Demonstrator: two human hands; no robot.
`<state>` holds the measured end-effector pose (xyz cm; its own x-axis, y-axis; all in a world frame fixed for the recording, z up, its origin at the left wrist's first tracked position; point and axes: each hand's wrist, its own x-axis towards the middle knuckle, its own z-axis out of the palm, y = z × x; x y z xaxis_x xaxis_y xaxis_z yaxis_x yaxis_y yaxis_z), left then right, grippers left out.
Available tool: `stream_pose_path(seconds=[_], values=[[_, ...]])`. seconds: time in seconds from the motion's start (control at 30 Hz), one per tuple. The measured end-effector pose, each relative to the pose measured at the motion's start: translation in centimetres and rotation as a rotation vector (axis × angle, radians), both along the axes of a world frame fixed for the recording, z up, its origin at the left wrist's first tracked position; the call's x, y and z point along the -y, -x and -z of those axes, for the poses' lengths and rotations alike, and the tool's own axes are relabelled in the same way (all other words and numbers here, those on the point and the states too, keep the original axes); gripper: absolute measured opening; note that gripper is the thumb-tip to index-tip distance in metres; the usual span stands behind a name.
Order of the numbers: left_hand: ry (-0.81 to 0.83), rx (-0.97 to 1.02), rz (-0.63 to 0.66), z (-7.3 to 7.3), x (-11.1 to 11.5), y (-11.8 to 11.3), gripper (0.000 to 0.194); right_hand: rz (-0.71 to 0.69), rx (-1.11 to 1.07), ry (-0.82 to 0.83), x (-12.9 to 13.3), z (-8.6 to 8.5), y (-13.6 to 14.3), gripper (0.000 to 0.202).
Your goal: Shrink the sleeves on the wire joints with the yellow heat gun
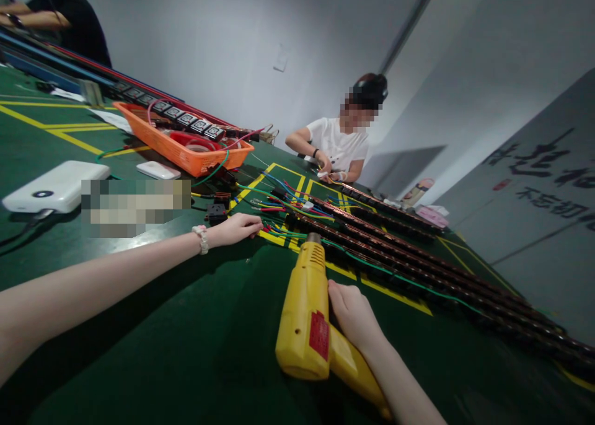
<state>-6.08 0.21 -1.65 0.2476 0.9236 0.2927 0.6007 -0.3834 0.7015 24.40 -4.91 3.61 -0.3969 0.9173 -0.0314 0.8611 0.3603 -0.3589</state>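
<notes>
Heat gun (302, 313): yellow casing, smooth and rounded, slotted vents, dull cylindrical nozzle (314, 238), red label (319, 335). Located over the green surface (209, 307), held in the right hand (354, 312), nozzle beside the wires (290, 234). Left hand (236, 228): fingers narrowed on wire ends; wires thin, flexible, multicoloured. Adjacent: long, dark, ridged bars (400, 261), coppery strips (344, 212) among them.

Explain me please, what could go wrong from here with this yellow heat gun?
First, the nozzle of the yellow heat gun in the right hand is close to the green wires; if it is running, which I cannot tell, their insulation might scorch. Second, the bare left hand holds those wires near the nozzle, so a small swing could burn its fingers.
</notes>
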Motion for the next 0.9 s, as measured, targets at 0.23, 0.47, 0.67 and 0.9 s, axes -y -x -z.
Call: stream_pose_path(seconds=[0.23, 0.47, 0.67, 0.9], values=[[-0.005, 0.006, 0.004, -0.1, 0.1, -0.1, 0.033, 0.147, -0.148, 0.022, -1.0, 1.3, -4.0, 0.034], [-0.002, 0.028, -0.004, 0.1, 0.0, -0.1, 0.033, 0.094, -0.098, 0.063, -0.9, 0.6, -3.0, 0.041], [-0.011, -0.008, -0.016, 0.1, 0.0, 0.0, 0.033, 0.011, 0.026, 0.045, -0.1, 0.1, -0.6, 0.048], [-0.030, -0.033, -0.003, 0.0, 0.0, 0.0, 0.034, -0.172, 0.077, -0.048, 0.5, 0.6, 3.6, 0.048]])
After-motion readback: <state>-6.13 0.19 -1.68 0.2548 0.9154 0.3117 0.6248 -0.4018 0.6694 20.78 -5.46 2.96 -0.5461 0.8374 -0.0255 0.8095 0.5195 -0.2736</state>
